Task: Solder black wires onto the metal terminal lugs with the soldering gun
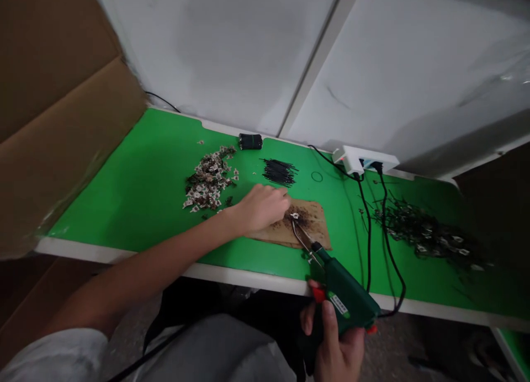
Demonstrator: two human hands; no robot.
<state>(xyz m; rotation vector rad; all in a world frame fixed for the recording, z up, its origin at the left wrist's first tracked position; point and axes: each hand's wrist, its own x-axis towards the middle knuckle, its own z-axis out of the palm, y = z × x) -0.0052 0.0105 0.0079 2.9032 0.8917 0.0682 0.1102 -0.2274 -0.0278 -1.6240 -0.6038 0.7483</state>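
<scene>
My right hand (337,343) is wrapped round the handle of a green soldering gun (350,293) with a red trigger. Its metal tip and a thin curved feed tube point up and left at a small metal piece (295,216). That piece lies on a scorched brown cardboard pad (312,227). My left hand (267,205) is closed over the pad's left part, close to the metal piece. Its fingertips are turned away, so what they pinch is hidden. Just beyond it lies a loose stack of short black wires (279,172).
A heap of small metal pieces (209,178) lies left on the green table (136,178). A black wire bundle (250,142) sits at the back. On the right are a white power strip (366,158), hanging cords and a tangled pile of wired pieces (426,227). A cardboard box (70,117) stands left.
</scene>
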